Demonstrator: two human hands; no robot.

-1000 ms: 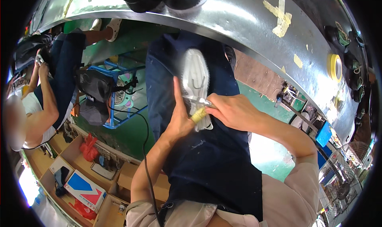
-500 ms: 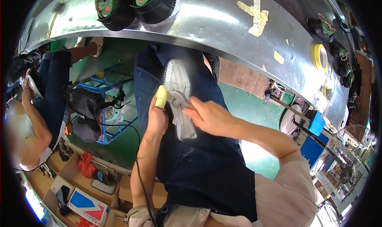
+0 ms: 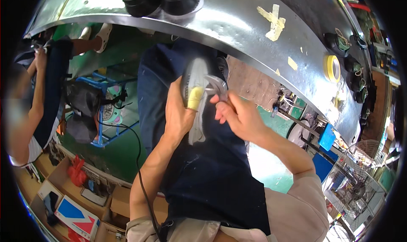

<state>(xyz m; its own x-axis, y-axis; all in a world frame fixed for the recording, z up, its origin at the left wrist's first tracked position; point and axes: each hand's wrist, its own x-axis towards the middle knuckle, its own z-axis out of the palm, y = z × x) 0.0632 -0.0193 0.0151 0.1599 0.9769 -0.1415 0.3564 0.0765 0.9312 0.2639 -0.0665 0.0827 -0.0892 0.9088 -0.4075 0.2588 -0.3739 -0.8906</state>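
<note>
A shoe [image 3: 197, 70] lies bottom up across my dark-clad thighs, its long side toward the bench. The underside is pale grey-white, with a dark rim on the left. My left hand [image 3: 178, 112] grips it from the left, the yellow-wrapped thumb [image 3: 195, 98] pressed on the underside. In my right hand [image 3: 241, 118] is a grey metal tool with a curved, forked head [image 3: 218, 86]. Its tips are at the shoe's right side; blur hides whether they touch. My right fingers cover the tool's handle.
A metal bench [image 3: 241, 42] arcs ahead, bearing black shoes [image 3: 182, 2] and a yellow tape roll [image 3: 332, 68]. A co-worker [image 3: 36, 97] sits at left near a blue-framed stool [image 3: 101, 134]. A black cable [image 3: 140, 157] crosses my left forearm. At right stands a fan [image 3: 358, 187].
My right hand has lifted off the shoe's middle and moved up and right with the metal tool. My left thumb has shifted right, onto the underside. The view has moved slightly.
</note>
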